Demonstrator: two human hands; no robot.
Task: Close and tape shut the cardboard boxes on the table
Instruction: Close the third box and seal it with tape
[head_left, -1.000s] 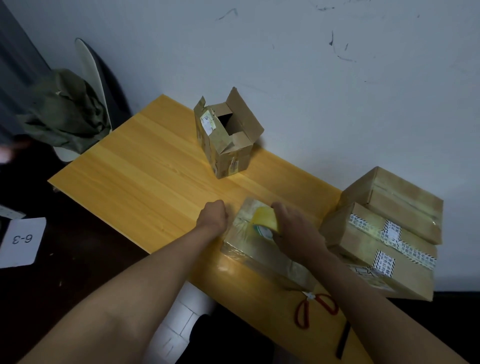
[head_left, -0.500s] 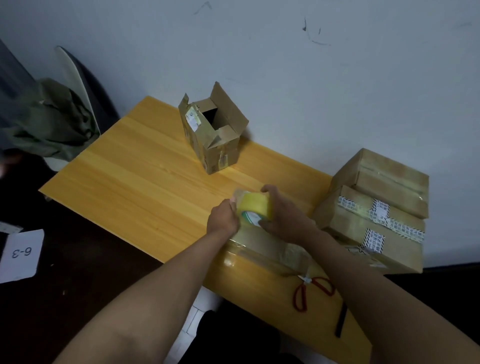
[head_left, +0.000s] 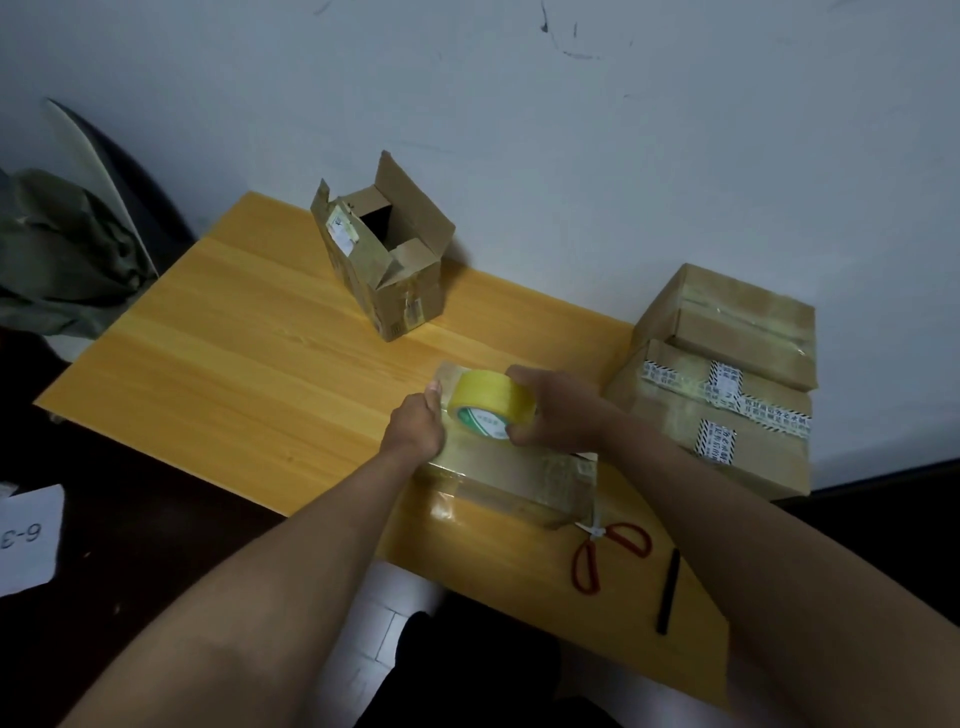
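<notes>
Tape roll (head_left: 492, 409) lifted off flat box (head_left: 511, 480); both hands gripping.

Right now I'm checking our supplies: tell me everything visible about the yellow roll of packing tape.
The yellow roll of packing tape is glossy and translucent, with a white-and-green printed core label facing the camera. It stands on edge, tilted, above the flat tape-wrapped cardboard box. The right hand grips it; the left hand touches its left side.

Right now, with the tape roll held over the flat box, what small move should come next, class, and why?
Probably draw the tape roll along the flat box towards its scissors-side end. The right hand grips the roll, while the left hand seems to hold the tape's end at the far edge.
</notes>
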